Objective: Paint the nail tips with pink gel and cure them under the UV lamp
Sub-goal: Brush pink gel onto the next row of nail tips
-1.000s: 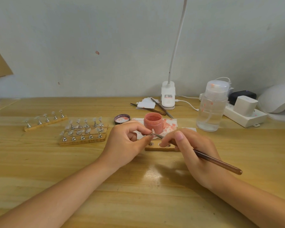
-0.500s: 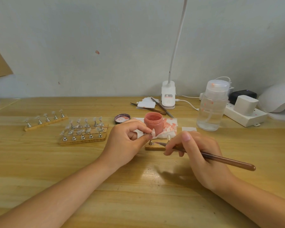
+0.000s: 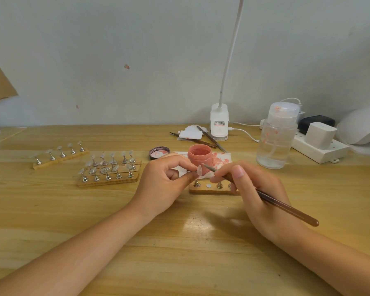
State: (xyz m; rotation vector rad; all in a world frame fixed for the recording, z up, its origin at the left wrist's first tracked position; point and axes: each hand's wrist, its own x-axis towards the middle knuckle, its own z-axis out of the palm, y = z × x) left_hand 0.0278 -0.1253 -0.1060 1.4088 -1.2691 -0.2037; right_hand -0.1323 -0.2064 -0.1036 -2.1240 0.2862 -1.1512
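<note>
My left hand [image 3: 166,184] pinches a small metal stand topped with a clear nail tip [image 3: 199,169], held just in front of the open pink gel jar [image 3: 200,157]. My right hand [image 3: 259,193] grips a brown brush [image 3: 286,208] like a pen, its fine point close to the nail tip. Under both hands lies a short wooden holder [image 3: 212,190] with a few metal stands and one bare magnet spot. The white UV lamp [image 3: 363,127] sits at the far right edge, partly cut off.
Two wooden racks of nail tips [image 3: 109,167] [image 3: 59,154] stand to the left. The jar's lid [image 3: 159,152] lies beside the jar on a stained white wipe [image 3: 221,159]. Behind are spare tools [image 3: 209,137], a desk lamp base [image 3: 219,124], a pump bottle [image 3: 277,135] and a power strip [image 3: 320,146].
My right hand pulled the brush back and down, then raised it again so its point is beside the nail tip. My left hand has kept the stand almost still.
</note>
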